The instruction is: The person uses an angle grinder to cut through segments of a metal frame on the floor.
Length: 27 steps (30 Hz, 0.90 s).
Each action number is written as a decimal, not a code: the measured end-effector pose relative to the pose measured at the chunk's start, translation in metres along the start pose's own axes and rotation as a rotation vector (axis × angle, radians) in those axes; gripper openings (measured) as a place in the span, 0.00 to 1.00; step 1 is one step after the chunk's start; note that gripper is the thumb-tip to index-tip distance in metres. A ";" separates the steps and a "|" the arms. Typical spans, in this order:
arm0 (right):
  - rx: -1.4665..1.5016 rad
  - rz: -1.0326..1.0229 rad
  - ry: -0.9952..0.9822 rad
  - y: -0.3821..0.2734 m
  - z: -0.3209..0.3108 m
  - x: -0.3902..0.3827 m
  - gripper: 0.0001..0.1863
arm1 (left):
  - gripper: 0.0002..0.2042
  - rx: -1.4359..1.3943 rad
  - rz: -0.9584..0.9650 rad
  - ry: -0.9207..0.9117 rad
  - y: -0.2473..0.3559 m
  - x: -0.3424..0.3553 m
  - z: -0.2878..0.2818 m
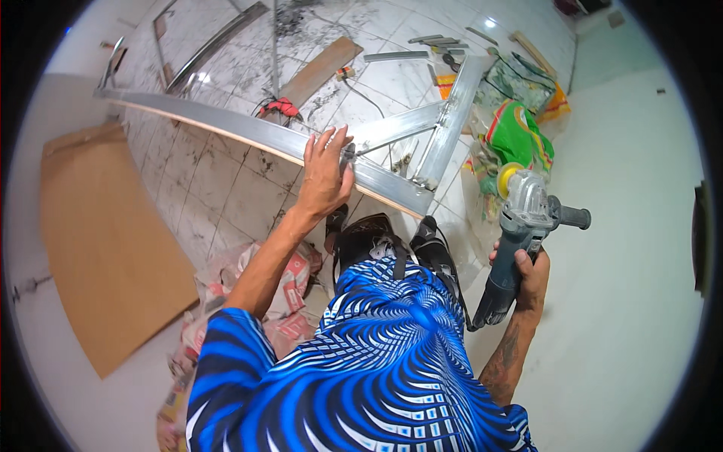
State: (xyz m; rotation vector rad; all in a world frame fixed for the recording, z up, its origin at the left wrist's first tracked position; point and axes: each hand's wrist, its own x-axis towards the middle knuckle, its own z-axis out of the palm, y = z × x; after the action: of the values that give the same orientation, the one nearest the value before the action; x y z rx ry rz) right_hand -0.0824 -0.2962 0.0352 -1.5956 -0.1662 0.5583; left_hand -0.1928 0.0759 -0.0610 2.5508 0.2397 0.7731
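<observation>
Right hand [532, 277] wraps around an angle grinder [514, 245] (yellow-disced); left hand [324, 179], fingers slightly spread, rests on a metal frame [384, 182].

We hold a grey angle grinder [520, 226] in our right hand [529, 279], its yellow disc [506, 179] up and its side handle [574, 217] pointing right. Our left hand [325, 177] lies with fingers extended across the long bar of a silvery metal frame [248, 129]. Beyond the frame we see a wooden board [320, 71] on the dirty tiled floor [218, 200]; a green bag [520, 135] lies to the right, and a brown panel [113, 248] stands out at left.
</observation>
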 end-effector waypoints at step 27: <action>0.004 0.011 -0.635 -0.155 0.096 0.076 0.35 | 0.33 0.198 -0.359 0.137 0.009 -0.038 -0.068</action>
State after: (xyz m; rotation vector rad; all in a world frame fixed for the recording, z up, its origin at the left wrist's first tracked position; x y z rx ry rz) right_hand -0.0248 -0.1591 0.1659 -1.3705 -0.6285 1.0603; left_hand -0.2621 0.0824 -0.0248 2.5286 0.8301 0.8147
